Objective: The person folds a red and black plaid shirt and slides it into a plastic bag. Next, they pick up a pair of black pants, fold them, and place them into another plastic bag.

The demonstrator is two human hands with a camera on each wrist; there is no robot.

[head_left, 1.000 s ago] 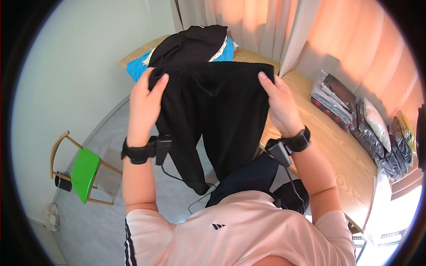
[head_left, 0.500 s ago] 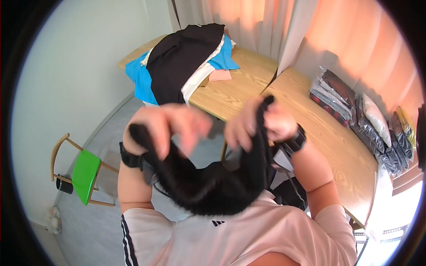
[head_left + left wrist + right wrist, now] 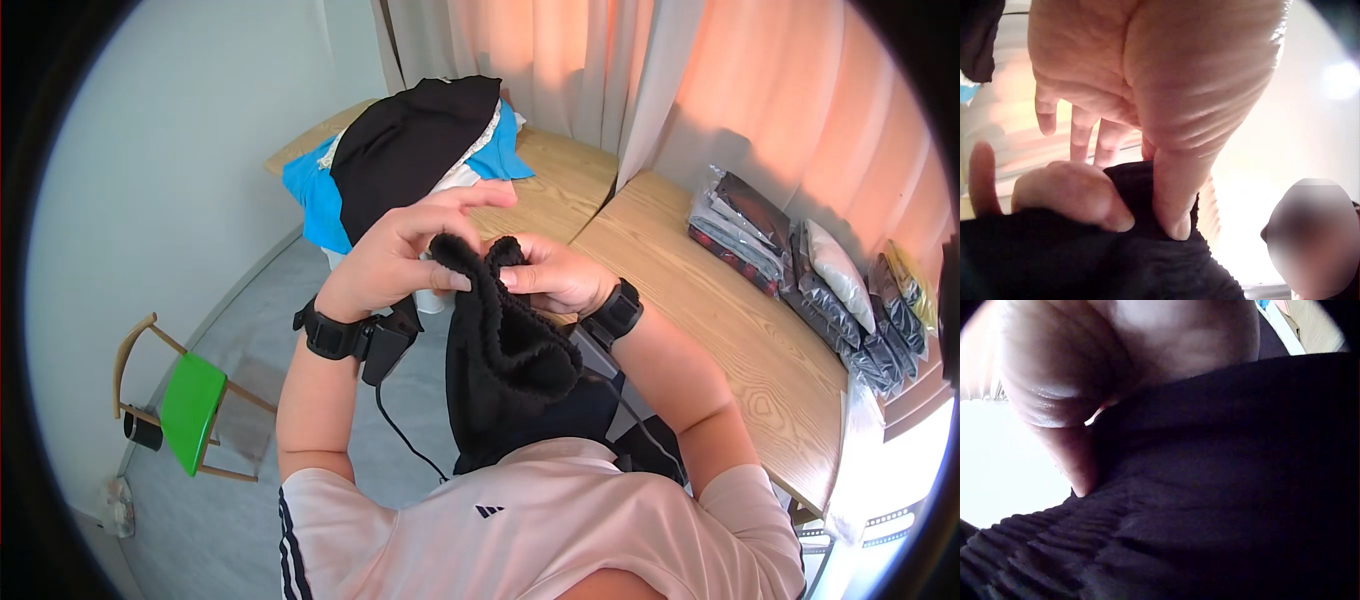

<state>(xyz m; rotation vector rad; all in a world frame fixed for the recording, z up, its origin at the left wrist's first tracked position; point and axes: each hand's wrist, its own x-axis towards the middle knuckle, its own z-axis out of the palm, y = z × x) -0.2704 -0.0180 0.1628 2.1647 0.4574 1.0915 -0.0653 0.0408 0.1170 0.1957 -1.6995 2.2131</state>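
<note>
A pair of black pants with a gathered waistband and fuzzy inside hangs in front of the person's chest. At one side of the waistband the left hand pinches the edge between thumb and fingers, its other fingers stretched out. Close beside it, the right hand grips the opposite part of the waistband, thumb on top. The waistband folds together between them, its far loop sagging toward the body. In the left wrist view both thumbs press the black cloth. Ribbed waistband gathers show in the right wrist view.
Wooden tables stand ahead and to the right. A heap of clothes, with a black garment over a blue one, lies on the far end. Bagged folded clothes line the right side. A green chair stands at left.
Both hands have come together from wide apart, bringing the two sides of the waistband close. The pants, earlier spread flat in front, now hang folded between the hands.
</note>
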